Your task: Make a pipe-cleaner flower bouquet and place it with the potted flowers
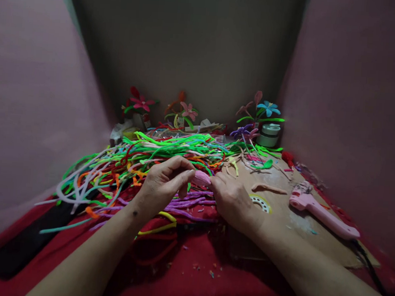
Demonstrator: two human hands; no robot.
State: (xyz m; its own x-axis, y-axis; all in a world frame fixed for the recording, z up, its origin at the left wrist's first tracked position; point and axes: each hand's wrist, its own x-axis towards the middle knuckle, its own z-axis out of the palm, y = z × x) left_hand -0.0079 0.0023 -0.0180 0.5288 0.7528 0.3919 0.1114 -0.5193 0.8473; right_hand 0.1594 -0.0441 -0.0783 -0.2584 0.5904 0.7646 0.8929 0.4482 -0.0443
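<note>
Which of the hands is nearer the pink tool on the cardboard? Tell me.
Right. The right hand is to the left of the pink tool; the left hand is farther left, beyond the right one.

2 bare forearms (pixel 95 253) are showing; 1 small dark spot (pixel 135 214) is lying near the left hand (pixel 161 181).

A small pink fuzzy piece (pixel 202 178), plump and elongated with fine lines along its length, is just below the centre of the frame. It lies nearly level, dipping slightly toward the right, its left end at the fingers of the left hand (pixel 164 182), its right end at those of the right hand (pixel 233 198)
</note>
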